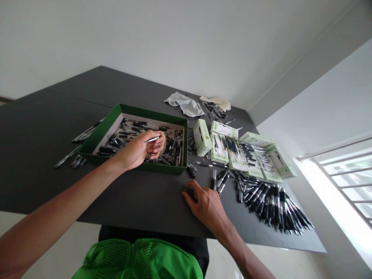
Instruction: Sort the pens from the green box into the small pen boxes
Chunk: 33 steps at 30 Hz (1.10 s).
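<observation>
My left hand [142, 150] is above a green cardboard box [152, 114] and is shut on a slim silver-and-black pen [152, 139]. Many loose pens [170, 145] lie jumbled in the box, partly hidden beneath that hand. My right hand [205, 205] rests on the dark tabletop [43, 155], its curled fingertips down. Whether they pinch anything is hard to tell. A fan of black-and-silver pens [270, 205] spreads out to the right of it. Several open white-and-green pen boxes [236, 153] stand beyond it.
A crumpled grey cloth [186, 104] and a small heap of pens [215, 110] lie at the far side of the table. More pens [69, 157] lie left of the green box. A bright barred window [345, 182] is at the right. Green mesh fabric [136, 259] shows at the bottom.
</observation>
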Tool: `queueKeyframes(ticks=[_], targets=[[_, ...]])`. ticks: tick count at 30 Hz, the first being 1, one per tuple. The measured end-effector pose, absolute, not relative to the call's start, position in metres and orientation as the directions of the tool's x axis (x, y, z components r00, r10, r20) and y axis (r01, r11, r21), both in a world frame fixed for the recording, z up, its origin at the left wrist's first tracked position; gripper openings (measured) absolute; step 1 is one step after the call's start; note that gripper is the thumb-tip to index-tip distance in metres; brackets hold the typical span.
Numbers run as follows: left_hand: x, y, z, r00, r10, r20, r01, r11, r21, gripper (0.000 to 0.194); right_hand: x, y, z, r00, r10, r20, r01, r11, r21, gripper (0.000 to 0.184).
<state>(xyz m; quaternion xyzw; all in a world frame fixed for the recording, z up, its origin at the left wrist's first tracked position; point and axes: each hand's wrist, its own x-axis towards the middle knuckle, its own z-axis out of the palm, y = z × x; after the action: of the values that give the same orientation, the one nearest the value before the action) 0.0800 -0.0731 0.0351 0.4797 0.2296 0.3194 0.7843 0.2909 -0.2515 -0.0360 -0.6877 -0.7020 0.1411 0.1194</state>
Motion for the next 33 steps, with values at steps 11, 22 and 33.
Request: queueKeyframes(ticks=[11, 22, 33], targets=[[0.081, -0.07, 0.032, 0.564, 0.823, -0.066, -0.403, 0.344, 0.848, 0.022, 0.284, -0.207, 0.036, 0.007, 0.974, 0.225, 0.815, 0.125, -0.565, 0.02], [0.08, -0.07, 0.032, 0.551, 0.833, -0.052, -0.401, 0.319, 0.859, 0.018, 0.306, -0.206, 0.037, 0.101, 0.958, 0.269, 0.769, 0.097, -0.632, 0.023], [0.081, -0.07, 0.031, 0.6, 0.795, -0.092, -0.307, 0.334, 0.891, 0.016, 0.472, -0.236, 0.002, 0.511, 0.819, 0.262, 0.822, -0.375, -0.429, 0.043]])
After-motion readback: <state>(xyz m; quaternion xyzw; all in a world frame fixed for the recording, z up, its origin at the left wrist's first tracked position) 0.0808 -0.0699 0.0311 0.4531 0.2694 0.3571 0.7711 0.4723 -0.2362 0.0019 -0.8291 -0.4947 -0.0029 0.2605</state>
